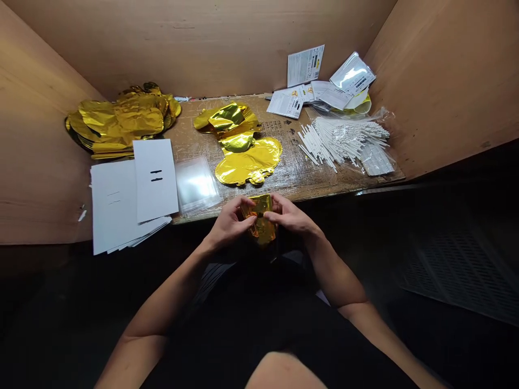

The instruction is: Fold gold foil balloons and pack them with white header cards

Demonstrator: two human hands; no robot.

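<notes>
Between my two hands, just off the table's front edge, is a gold foil balloon (pixel 265 227), folded into a small flat bundle. My left hand (pixel 236 220) pinches its left side, thumb on top. On the right side, my right hand (pixel 290 215) grips it with the thumb pressed on the foil. Beyond the hands lie flat gold foil balloons (pixel 249 159), partly folded over one another. Nearest my left hand are clear plastic bags (pixel 198 186) and a stack of white cards (pixel 115 210), with one slotted white card (pixel 156 189) on top.
A heap of gold foil balloons (pixel 125 121) lies at the back left. White sticks (pixel 336 140) are piled at the right, below several packed cards (pixel 334 94). Wooden panels (pixel 227 48) enclose the table (pixel 292 178) at the back and both sides.
</notes>
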